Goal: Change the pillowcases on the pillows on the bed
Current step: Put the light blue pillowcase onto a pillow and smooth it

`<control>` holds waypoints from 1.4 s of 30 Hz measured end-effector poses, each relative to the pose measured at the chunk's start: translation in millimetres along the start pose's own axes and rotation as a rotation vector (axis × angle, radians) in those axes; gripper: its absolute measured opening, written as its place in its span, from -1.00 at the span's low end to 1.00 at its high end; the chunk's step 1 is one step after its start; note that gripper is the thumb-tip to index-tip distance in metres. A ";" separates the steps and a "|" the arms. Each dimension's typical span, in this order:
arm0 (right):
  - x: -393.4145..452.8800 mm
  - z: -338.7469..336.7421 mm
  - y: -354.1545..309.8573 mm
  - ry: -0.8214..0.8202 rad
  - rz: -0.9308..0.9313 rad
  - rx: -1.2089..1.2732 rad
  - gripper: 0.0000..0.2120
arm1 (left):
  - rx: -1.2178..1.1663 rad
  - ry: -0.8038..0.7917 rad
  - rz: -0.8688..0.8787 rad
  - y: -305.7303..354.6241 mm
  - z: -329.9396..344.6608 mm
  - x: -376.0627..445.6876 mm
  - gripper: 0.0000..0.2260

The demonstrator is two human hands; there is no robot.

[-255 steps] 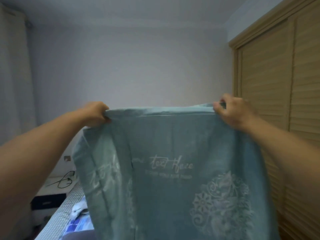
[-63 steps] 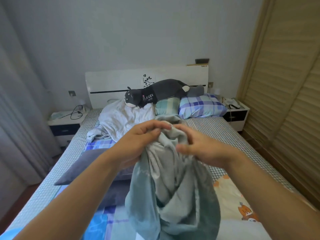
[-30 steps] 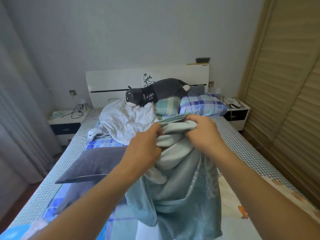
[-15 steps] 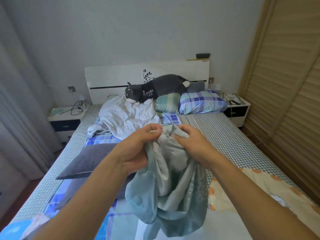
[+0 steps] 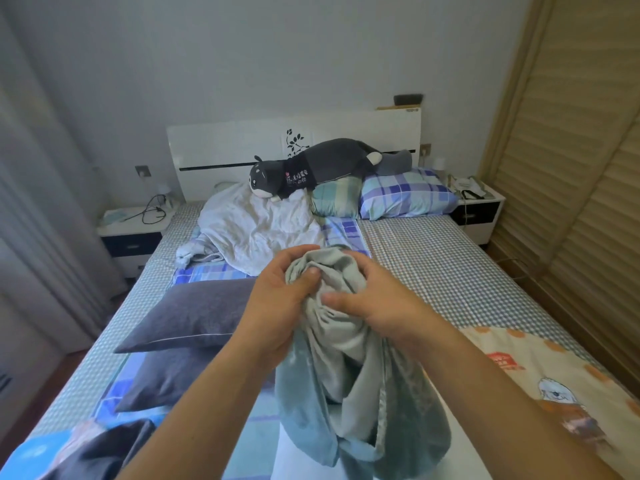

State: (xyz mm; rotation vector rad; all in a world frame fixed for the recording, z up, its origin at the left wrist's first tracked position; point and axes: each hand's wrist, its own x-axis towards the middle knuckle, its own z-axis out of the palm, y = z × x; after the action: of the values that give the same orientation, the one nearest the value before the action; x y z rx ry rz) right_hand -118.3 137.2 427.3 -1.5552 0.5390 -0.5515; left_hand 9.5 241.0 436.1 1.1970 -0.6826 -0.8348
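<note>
Both hands — left hand [image 5: 277, 306] and right hand [image 5: 377, 306] — hold the soft grey-green cotton pillowcase [image 5: 346, 358] bunched, fingers [image 5: 304, 277] clamped on its gathered cloth above the bed [image 5: 433, 265] — likely finding the opening, with the dark grey pillow [image 5: 187, 317] just left of them.

Soft matt cloth pillowcase [image 5: 346, 358]; glossy white headboard [image 5: 242, 143]; slatted wooden wardrobe doors [image 5: 571, 168].

pillowcase [image 5: 349, 375] teal-grey | pillow [image 5: 194, 315] dark grey | sheet [image 5: 433, 265] small blue-white check
</note>
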 end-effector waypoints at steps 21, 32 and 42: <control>0.4 1.0 22.4 0.171 -0.075 -0.106 -0.54 | -0.447 0.031 -0.332 -0.6 0.4 -6.5 -0.75; 3.5 1.1 30.7 -0.019 0.227 0.628 -0.49 | -0.035 -0.080 -0.230 -26.4 -18.3 -2.1 -0.67; 29.3 37.0 9.7 -0.104 -0.090 -0.092 -0.29 | 0.988 0.092 0.093 15.7 -77.1 3.8 -0.79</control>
State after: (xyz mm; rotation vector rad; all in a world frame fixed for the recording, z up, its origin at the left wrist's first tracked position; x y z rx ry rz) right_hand -72.2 146.4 416.6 -1.6923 0.4220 -0.5171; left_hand 78.1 279.7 433.0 2.0432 -1.1180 -0.3289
